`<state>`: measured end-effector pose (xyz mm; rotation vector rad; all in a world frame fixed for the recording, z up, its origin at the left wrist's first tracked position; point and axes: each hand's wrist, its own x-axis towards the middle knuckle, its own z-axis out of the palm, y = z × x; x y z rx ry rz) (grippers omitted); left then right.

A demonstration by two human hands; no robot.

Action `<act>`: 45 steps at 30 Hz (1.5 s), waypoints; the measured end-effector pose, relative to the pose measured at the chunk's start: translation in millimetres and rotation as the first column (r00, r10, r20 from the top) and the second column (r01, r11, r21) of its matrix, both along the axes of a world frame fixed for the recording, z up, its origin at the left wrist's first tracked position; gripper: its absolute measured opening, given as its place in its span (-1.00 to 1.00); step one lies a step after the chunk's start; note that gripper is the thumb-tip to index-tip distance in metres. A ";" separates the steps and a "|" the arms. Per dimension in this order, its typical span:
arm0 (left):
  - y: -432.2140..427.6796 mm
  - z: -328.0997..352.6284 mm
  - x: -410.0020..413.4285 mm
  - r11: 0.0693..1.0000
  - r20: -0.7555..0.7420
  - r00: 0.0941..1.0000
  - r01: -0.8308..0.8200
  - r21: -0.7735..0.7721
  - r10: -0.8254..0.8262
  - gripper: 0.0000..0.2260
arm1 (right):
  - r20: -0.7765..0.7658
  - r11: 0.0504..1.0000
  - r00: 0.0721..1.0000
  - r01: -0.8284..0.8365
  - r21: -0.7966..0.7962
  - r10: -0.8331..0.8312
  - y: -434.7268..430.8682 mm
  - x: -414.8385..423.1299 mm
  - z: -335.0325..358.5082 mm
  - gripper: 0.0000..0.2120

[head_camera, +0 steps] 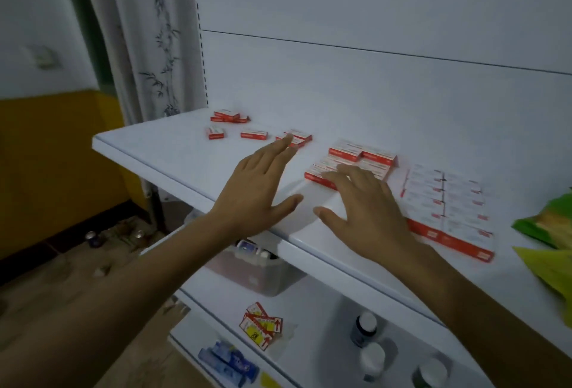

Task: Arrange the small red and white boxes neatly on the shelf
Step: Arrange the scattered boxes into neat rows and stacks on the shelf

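Bottles (366, 325), blue tubes (227, 363) and loose packets (261, 325) lie on a lower shelf (325, 338) beneath the forearms, and a clear tub (260, 276) sits under the left wrist. Above them both hands reach over the front edge of the white shelf (161, 152), palms down. The left hand (257, 189) is flat, fingers straight and close together, thumb spread toward the right hand (365, 211). That hand is flat too, with fingers fanned, and neither holds anything.

Just right of the right hand a block (448, 202) of red and white boxes sits in tidy rows near the shelf's front. A green bag (548, 226) lies further right. The right fingertips (343, 169) lie over the near boxes of a loose cluster (362, 155); I cannot tell whether they press on it. The left middle fingertip (288, 138) reaches a pair (301, 135) of overlapped boxes, contact uncertain.

Beyond and left of the left hand a lone box (253, 134) lies flat, with a second box (216, 132) apart to its left. Behind these a small pile (229, 116) sits near the back panel. A curtain (148, 38) hangs further left.
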<state>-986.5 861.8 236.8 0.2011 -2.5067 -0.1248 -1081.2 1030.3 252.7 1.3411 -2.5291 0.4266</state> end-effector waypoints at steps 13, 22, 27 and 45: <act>-176.4 11.1 147.8 0.975 0.142 0.964 -0.221 -0.036 0.224 -0.31 | 0.013 0.944 0.944 -0.328 -0.032 0.329 -214.5 86.2 -0.1 -0.46; -249.6 0.7 123.6 0.996 0.196 0.976 -0.092 -0.006 0.092 -0.33 | 0.170 0.977 0.962 -0.215 -0.011 0.214 -287.6 44.3 -5.9 -0.47; -287.2 1.8 78.7 1.000 0.196 0.980 -0.022 0.013 0.020 -0.33 | 0.225 0.989 0.963 -0.140 -0.045 0.146 -328.6 -9.7 -1.3 -0.47; -395.0 -3.1 -4.5 0.980 0.129 0.973 0.184 0.070 -0.192 -0.36 | 0.208 0.988 0.966 0.155 0.006 -0.153 -461.1 -138.7 -15.2 -0.43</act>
